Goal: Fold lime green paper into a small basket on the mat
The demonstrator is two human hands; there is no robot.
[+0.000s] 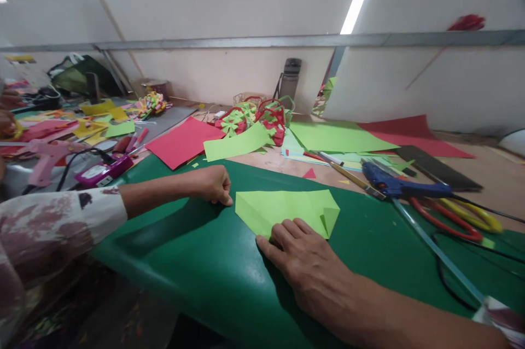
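A light green sheet of paper [283, 208] with creases lies on the green mat [172, 261]; its right corner is folded over. My right hand [305, 259] rests on its near edge, fingers bent and pressing the paper down, the thumb by the lower left edge. Just left of the sheet, my left hand [214, 184] is closed in a fist above the mat, its thumb close to the paper's left corner. The inside of that fist is hidden.
A blue glue gun [404, 182], red-handled scissors [445, 220] and a cutter [361, 179] lie at right. Red paper [186, 142], green paper [340, 137] and a dark bottle [290, 81] stand behind. At left are a pink glue gun [47, 160] and another person's hand [7, 122].
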